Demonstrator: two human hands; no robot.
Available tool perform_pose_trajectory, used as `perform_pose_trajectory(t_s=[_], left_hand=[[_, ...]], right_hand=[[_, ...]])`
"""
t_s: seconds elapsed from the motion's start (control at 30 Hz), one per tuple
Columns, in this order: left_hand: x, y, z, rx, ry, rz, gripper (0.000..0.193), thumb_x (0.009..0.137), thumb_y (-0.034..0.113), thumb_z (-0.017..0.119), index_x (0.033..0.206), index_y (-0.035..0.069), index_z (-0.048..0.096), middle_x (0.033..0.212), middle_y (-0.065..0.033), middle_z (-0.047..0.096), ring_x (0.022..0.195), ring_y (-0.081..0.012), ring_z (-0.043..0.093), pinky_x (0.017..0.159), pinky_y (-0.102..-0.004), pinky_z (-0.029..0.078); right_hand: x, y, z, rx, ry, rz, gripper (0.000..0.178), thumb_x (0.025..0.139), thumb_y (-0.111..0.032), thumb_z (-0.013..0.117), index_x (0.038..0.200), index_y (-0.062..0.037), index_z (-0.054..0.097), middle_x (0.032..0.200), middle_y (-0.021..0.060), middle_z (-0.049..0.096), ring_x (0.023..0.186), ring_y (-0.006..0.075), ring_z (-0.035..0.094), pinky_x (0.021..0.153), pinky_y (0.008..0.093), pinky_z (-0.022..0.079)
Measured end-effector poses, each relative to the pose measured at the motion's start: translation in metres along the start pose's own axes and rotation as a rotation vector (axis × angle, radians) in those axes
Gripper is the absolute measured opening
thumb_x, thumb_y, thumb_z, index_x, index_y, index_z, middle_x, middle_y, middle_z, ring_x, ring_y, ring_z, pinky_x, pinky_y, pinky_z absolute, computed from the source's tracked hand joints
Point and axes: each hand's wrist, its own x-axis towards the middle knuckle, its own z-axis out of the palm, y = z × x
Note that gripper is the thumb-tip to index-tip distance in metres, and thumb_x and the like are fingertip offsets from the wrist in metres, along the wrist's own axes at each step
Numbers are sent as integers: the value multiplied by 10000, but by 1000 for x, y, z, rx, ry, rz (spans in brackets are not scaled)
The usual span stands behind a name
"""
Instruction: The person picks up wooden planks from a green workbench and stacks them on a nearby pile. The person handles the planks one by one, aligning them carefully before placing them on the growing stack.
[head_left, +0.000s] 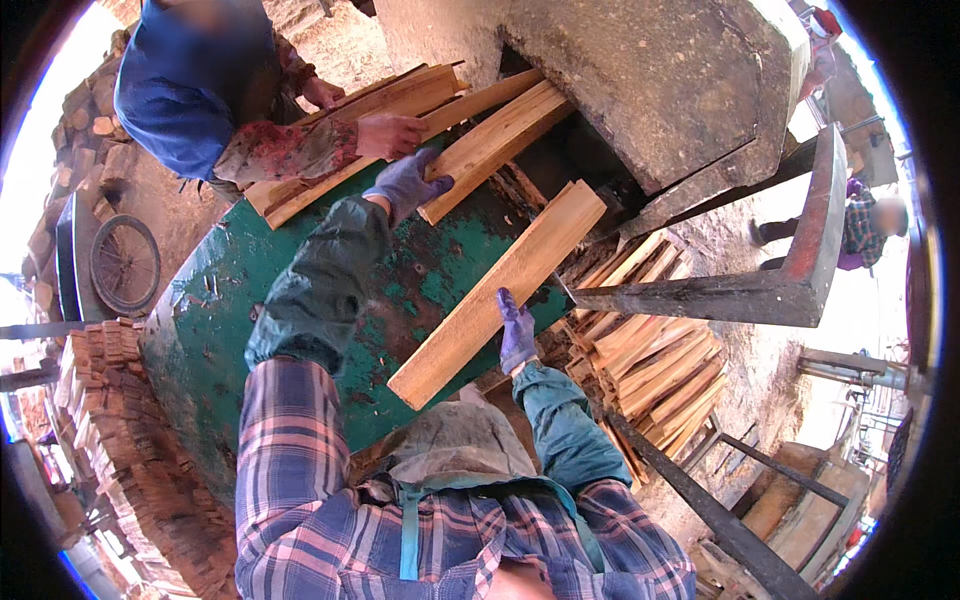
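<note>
A pale wooden board (455, 330) slants across the front of a green, worn metal table (215, 300). My right hand (517, 335), in a purple glove, is closed on its right edge, one digit lying along the top face and the other fingers partly hidden. Farther off, my left hand (405, 188), gloved too, grips the left side of a second wooden board (500, 140), with thumb and fingers at its edge. That board's far end reaches the dark opening of a large machine. Beside it, a co-worker's bare hand (390, 136) rests on several more boards (400, 100).
The machine's big rusty housing (660, 90) stands at the far right. A dark metal bar frame (720, 300) juts out on the right, above a pile of cut slats (660, 370). Stacked wood blocks (130, 450) and a spoked wheel (125, 262) are at left. Another person (865, 225) is far right.
</note>
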Motion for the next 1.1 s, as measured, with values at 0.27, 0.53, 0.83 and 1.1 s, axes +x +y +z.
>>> perform_pose_trajectory(t_s=[0.27,0.53,0.83,1.1], left_hand=[[-5,-2,-7,360,139,51,549,917,293,608,1422,159,437,1168,-244,626,980,-452,629,810,-523,510],[-41,4,0,255,45,107,525,931,228,564,1432,205,408,1188,-234,613,975,-445,629,824,-530,506],[-15,-30,8,119,128,30,750,860,425,677,1495,205,342,1231,-217,609,1120,-405,602,935,-476,487],[-36,20,27,115,97,-228,1022,693,451,821,1497,72,317,1257,-251,592,1141,-400,598,961,-445,496]], right_hand=[[-6,-12,4,13,11,64,554,903,-371,719,1253,33,575,1165,76,628,1018,162,551,927,321,439],[-2,-8,2,50,-21,37,555,900,-379,721,1211,61,589,1142,86,641,1007,166,571,908,304,458],[-1,-4,1,59,-32,15,585,897,-396,726,1247,46,572,1163,78,642,1024,161,566,923,306,451],[1,9,-6,114,-10,36,531,887,-345,749,1237,24,594,1179,70,645,1038,152,565,929,308,443]])
